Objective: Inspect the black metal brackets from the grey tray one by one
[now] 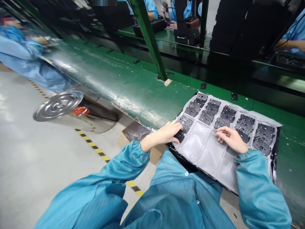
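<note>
A tray (207, 160) lined with translucent plastic film lies on the green bench, its compartments partly filled with flat black parts (227, 115). At the tray's left edge, my left hand (169, 132) has its fingers around a black part (179, 136) in the near left compartment. My right hand (229, 137) hovers over the middle of the tray, fingers curled and slightly apart, just below another group of black parts; nothing shows in it. Near compartments between the hands hold only film.
A green post (152, 44) rises from the bench (107, 76) behind the tray. Loose black parts (203, 86) lie along the back strip. A metal drum (95, 122) stands at left, below the bench edge. Other people in blue (35, 60) are at left and behind.
</note>
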`<action>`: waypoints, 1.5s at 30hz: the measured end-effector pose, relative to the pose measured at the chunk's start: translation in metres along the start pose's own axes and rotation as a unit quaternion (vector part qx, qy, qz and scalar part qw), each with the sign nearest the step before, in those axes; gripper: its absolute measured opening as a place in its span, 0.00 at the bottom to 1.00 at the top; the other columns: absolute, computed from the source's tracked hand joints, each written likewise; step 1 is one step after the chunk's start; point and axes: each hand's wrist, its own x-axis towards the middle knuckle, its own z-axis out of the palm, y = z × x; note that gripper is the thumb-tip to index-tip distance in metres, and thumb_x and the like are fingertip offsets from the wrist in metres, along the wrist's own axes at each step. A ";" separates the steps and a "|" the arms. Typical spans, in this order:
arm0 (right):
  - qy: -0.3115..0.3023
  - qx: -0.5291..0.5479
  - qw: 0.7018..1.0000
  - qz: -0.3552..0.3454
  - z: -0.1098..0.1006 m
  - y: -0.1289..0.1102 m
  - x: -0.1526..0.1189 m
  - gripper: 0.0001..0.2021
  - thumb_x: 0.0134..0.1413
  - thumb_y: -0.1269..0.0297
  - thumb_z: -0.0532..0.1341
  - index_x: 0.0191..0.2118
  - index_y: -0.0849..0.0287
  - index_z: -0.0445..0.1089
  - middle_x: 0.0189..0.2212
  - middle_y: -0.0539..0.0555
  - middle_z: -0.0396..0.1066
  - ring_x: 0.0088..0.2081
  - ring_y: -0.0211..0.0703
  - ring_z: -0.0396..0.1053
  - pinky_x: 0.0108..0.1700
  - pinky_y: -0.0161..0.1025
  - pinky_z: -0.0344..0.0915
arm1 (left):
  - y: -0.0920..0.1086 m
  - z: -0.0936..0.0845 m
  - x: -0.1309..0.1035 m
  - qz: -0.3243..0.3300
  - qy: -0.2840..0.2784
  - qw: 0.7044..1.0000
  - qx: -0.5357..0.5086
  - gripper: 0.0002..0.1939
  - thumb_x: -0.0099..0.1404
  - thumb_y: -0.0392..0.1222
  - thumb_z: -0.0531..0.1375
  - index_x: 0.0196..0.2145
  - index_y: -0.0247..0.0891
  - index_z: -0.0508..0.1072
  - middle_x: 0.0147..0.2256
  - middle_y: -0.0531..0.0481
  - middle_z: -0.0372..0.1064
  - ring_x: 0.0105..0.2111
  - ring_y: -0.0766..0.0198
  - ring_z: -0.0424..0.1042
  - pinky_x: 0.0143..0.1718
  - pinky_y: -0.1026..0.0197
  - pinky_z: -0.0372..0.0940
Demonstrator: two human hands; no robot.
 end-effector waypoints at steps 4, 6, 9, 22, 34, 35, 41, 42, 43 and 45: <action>0.000 0.002 1.000 0.005 0.001 0.001 0.000 0.19 0.51 0.50 0.64 0.41 0.60 0.68 0.32 0.56 0.73 0.28 0.40 0.71 0.28 0.38 0.70 | 0.001 -0.002 0.002 -0.012 -0.015 1.000 -0.014 0.25 0.57 0.54 0.65 0.44 0.36 0.64 0.42 0.43 0.63 0.43 0.53 0.61 0.42 0.57 0.56; -0.002 0.003 1.000 0.004 0.001 0.002 0.000 0.19 0.51 0.50 0.64 0.42 0.60 0.68 0.32 0.56 0.73 0.28 0.40 0.71 0.28 0.38 0.70 | 0.001 -0.003 0.004 -0.011 -0.018 1.000 -0.014 0.24 0.56 0.53 0.65 0.42 0.36 0.64 0.41 0.43 0.63 0.42 0.54 0.62 0.41 0.57 0.56; -0.002 0.004 1.000 0.002 0.001 0.002 0.001 0.19 0.51 0.50 0.64 0.42 0.60 0.68 0.32 0.56 0.73 0.27 0.40 0.71 0.28 0.38 0.70 | 0.003 -0.005 0.006 0.005 -0.018 1.000 0.018 0.22 0.56 0.52 0.66 0.39 0.37 0.64 0.41 0.44 0.62 0.42 0.54 0.61 0.40 0.58 0.55; -0.005 0.002 1.000 0.006 0.001 0.001 0.000 0.18 0.52 0.50 0.63 0.41 0.60 0.68 0.32 0.56 0.73 0.27 0.38 0.71 0.27 0.36 0.69 | -0.010 -0.018 -0.004 0.080 -0.041 0.990 -0.113 0.15 0.69 0.45 0.52 0.50 0.38 0.67 0.45 0.44 0.69 0.46 0.58 0.67 0.48 0.58 0.59; -0.007 -0.006 1.000 0.001 -0.001 0.004 0.001 0.17 0.54 0.52 0.62 0.42 0.61 0.67 0.33 0.56 0.73 0.27 0.37 0.71 0.27 0.35 0.70 | -0.017 -0.020 0.000 0.100 -0.076 0.976 -0.177 0.13 0.62 0.33 0.59 0.45 0.37 0.73 0.42 0.45 0.73 0.43 0.60 0.71 0.46 0.61 0.63; -0.007 -0.005 1.000 0.000 -0.001 0.004 0.001 0.17 0.54 0.52 0.62 0.42 0.61 0.67 0.33 0.57 0.73 0.27 0.37 0.71 0.27 0.35 0.70 | -0.017 -0.021 0.000 0.096 -0.079 0.974 -0.187 0.13 0.61 0.33 0.59 0.44 0.37 0.73 0.41 0.46 0.73 0.41 0.60 0.72 0.44 0.62 0.64; -0.007 -0.003 1.000 0.000 0.001 0.002 0.001 0.17 0.53 0.52 0.62 0.42 0.61 0.67 0.33 0.57 0.73 0.27 0.37 0.71 0.27 0.35 0.69 | -0.021 -0.025 0.011 0.061 -0.028 0.978 -0.197 0.11 0.60 0.34 0.60 0.42 0.36 0.75 0.39 0.46 0.74 0.39 0.62 0.72 0.41 0.64 0.64; -0.005 -0.003 1.000 0.001 0.001 0.002 0.001 0.17 0.53 0.52 0.62 0.42 0.61 0.67 0.32 0.56 0.73 0.27 0.37 0.71 0.27 0.35 0.69 | -0.023 -0.023 0.013 0.053 -0.013 0.979 -0.195 0.12 0.60 0.35 0.61 0.43 0.35 0.75 0.40 0.46 0.74 0.40 0.61 0.72 0.42 0.63 0.64; -0.003 -0.003 1.000 0.001 0.001 0.001 0.001 0.18 0.53 0.52 0.62 0.42 0.61 0.67 0.33 0.57 0.73 0.27 0.37 0.71 0.27 0.35 0.69 | -0.025 -0.020 0.015 0.049 -0.001 0.980 -0.195 0.13 0.60 0.35 0.61 0.44 0.35 0.74 0.41 0.45 0.73 0.41 0.60 0.72 0.43 0.62 0.64; -0.003 0.000 1.000 0.004 0.001 0.001 0.001 0.18 0.53 0.51 0.62 0.42 0.61 0.67 0.33 0.57 0.73 0.27 0.37 0.71 0.27 0.35 0.69 | -0.028 -0.014 0.018 0.052 0.013 0.979 -0.197 0.15 0.60 0.36 0.61 0.46 0.36 0.73 0.43 0.45 0.73 0.43 0.60 0.71 0.45 0.61 0.64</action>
